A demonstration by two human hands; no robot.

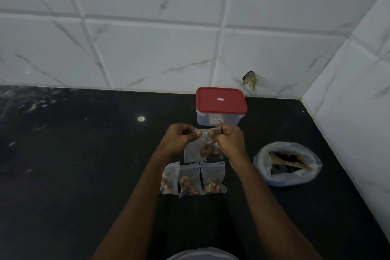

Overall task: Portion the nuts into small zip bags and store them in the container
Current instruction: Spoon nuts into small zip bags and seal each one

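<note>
- Three filled bags (193,178) laid in a row on the surface (84,175), probably staged for storing.
- Fourth bag (203,150) pinched along its top by fingers (198,133) of left hand (179,138) and right hand (229,138), apparently for sealing.
- Container (218,119) seen beyond, lid (220,99) on.

The left hand (178,137) and right hand (230,138) meet, fingers (198,133) pinching.

Small clear plastic zip bag of nuts (203,148) hangs upright, its top pinched; three filled zip bags (190,179) lie side by side just below; red-lidded clear plastic container (220,105) stands closed behind.
</note>
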